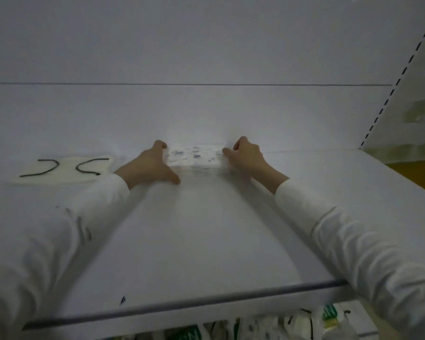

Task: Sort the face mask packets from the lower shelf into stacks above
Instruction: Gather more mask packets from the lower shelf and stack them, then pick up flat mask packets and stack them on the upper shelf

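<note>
Now | upper shelf (206, 241): patterned packet stack (195, 155), cream packet (64, 169) | left hand (150, 165), right hand (245, 153) clamp stack | lower shelf (364, 320): loose packets (299, 325)

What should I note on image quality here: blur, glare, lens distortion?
Head view: dim, flat light; the stack of packets between the left hand and right hand is smeared, print unreadable; a bright patch glares on the wall behind it; both sleeves blur; the shelf edge bows from the wide lens; the lower-shelf packets are soft.
</note>
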A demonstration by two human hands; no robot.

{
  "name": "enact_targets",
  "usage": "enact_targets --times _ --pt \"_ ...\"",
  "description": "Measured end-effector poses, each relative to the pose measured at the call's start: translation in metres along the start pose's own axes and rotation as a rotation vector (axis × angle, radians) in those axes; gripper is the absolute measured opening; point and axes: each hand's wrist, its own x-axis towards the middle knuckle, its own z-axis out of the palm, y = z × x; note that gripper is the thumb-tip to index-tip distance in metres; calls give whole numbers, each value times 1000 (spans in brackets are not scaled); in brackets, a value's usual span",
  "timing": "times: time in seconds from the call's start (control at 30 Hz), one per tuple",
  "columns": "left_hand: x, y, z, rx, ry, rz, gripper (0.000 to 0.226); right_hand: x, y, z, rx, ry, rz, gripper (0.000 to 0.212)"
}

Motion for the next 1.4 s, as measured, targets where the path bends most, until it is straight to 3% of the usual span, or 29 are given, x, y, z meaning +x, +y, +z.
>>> enact_targets --times 0.07,0.27,0.4,0.5,0.7,0.83,1.1,1.4 --pt "-4 -3 4 -20 81 45 86 -1 -1 0 24 -55 26 52" --pt "-5 -7 17 -35 163 105 76 -4 -3 5 107 -23 -11 38" --pt "-13 -6 14 83 160 88 77 -10 -3 2 -91 40 -48 41" --pt "-29 -2 -2 131 226 145 59 -23 -6 -12 -230 104 -196 39" --pt "-88 11 -21 164 314 351 30 -78 -27 -40 -339 71 -393 38" --pt "-138 11 -17 167 286 446 22 -137 -43 -46 -308 124 -429 31" --pt "-252 -7 4 -111 227 543 15 -275 -71 -37 -259 234 -522 26" --pt "-330 -19 27 -343 66 652 8 -382 -48 -33 -296 175 -726 31"
